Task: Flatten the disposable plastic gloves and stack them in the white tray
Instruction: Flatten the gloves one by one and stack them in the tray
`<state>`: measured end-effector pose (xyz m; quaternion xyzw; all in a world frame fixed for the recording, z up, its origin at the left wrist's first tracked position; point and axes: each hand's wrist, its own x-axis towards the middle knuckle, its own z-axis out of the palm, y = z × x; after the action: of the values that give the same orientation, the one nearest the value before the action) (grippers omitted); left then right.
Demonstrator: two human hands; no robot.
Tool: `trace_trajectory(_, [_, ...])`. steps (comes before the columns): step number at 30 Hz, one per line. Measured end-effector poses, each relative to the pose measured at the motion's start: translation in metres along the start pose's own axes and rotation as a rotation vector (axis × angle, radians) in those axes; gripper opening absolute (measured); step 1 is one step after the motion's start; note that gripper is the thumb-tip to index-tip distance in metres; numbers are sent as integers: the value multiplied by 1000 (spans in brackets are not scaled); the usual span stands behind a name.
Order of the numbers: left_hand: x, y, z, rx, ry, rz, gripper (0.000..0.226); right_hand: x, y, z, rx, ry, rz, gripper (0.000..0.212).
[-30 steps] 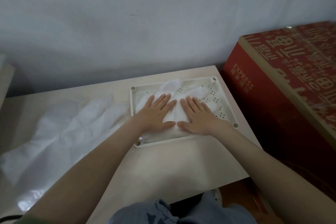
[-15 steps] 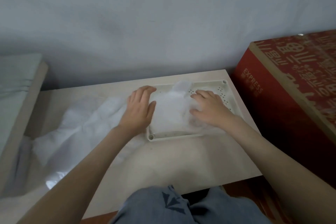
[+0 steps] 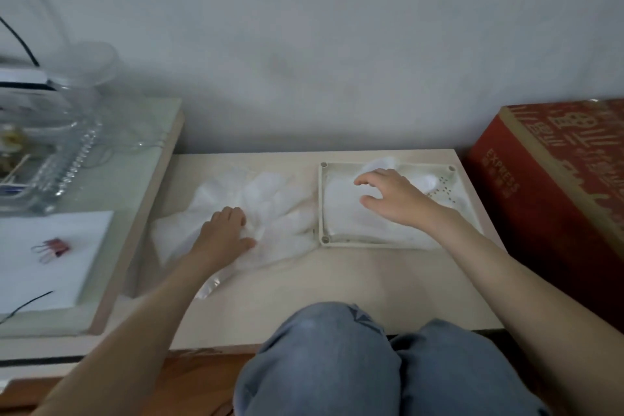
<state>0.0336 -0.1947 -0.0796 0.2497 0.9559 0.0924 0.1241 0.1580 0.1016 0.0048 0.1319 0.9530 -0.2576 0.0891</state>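
Observation:
A white tray lies at the back right of the low table, with flattened clear plastic gloves stacked inside. My right hand hovers over that stack, fingers spread and curved, holding nothing. Left of the tray a pile of loose plastic gloves is spread on the table. My left hand rests on this pile with its fingers curled into the plastic, pinching a glove.
A red cardboard box stands against the table's right side. A glass-topped table on the left carries a clear glass dish, white paper and a binder clip. My knees sit at the table's front edge.
My left hand has left the tray and moved left onto the loose glove pile. My right hand has lifted from pressing the stack. The view has turned left.

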Motion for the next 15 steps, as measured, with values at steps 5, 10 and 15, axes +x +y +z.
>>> trace_trajectory(5, [-1, 1, -9, -58, 72, 8, 16, -8, -16, -8, 30, -48, -42, 34])
trace_trajectory(10, [-3, 14, -27, -158, 263, -34, 24, -12, -25, -12, 218, -65, -5, 24])
trace_trajectory(15, [-5, 65, -58, -368, 507, 188, 17, -9, -46, -7, 799, -192, 29, 41])
